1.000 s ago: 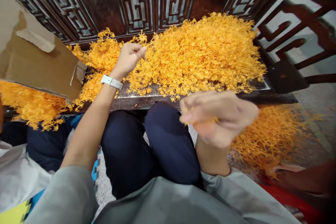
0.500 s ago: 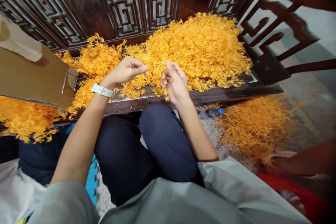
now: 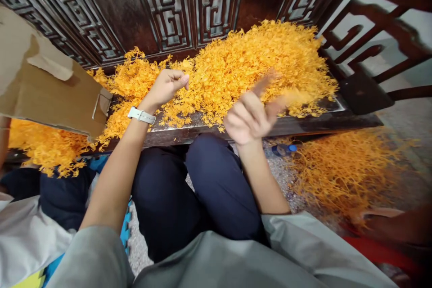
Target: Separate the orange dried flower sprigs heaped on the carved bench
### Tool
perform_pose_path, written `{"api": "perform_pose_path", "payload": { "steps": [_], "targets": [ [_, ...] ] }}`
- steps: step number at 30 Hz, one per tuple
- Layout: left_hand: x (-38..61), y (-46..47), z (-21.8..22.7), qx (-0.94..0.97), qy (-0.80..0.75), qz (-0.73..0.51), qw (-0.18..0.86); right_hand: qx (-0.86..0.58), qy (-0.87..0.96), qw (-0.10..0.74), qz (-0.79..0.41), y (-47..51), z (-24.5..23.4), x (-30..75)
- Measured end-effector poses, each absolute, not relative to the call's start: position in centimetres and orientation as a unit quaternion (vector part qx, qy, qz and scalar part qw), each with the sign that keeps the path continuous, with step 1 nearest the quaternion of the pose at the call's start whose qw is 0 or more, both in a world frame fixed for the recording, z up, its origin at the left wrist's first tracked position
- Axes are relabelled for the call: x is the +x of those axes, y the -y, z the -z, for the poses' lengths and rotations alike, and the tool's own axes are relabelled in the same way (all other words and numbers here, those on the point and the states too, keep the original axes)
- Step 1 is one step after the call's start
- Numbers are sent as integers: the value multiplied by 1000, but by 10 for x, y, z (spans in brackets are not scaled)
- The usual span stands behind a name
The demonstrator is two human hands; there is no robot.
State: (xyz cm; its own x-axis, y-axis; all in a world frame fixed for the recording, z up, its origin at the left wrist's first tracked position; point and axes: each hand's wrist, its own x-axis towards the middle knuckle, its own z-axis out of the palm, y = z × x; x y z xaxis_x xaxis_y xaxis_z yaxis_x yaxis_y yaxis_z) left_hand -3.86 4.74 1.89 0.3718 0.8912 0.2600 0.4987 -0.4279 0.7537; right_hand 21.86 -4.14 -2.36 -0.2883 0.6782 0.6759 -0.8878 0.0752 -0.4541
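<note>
A big heap of small orange plastic pieces [image 3: 256, 63] covers the dark wooden bench seat [image 3: 313, 121] in front of me. My left hand [image 3: 167, 85], with a white watch on the wrist, rests at the heap's near left side, thumb pinched against forefinger on an orange piece. My right hand [image 3: 251, 114] is raised above my knee in front of the heap and smeared by motion. Its lower fingers are curled, its forefinger and thumb stick out, and an orange blur shows near the thumb tip.
A cardboard box [image 3: 50, 94] lies tipped at the left with orange pieces spilling under it. A second orange heap [image 3: 344, 171] and a water bottle [image 3: 283, 148] lie on the floor at right. Another person's arm [image 3: 398, 227] and a red stool [image 3: 378, 252] are at lower right.
My right hand has pulled away from my left hand, swinging right and towards me from where the two met over the heap. My left hand stays pinched at the same spot.
</note>
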Motion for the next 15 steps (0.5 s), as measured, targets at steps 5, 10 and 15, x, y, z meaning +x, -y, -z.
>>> {"api": "perform_pose_path", "payload": {
  "steps": [5,10,15],
  "targets": [
    [-22,-37,-32,793,-413,-320,314,-218,223,572,-759,18,32,192],
    [-20,-36,-30,806,-396,-293,329,-244,272,581,-727,27,29,175],
    [-18,-42,-20,806,-395,-303,321,-270,495,578,-590,35,24,181]
  ]
}}
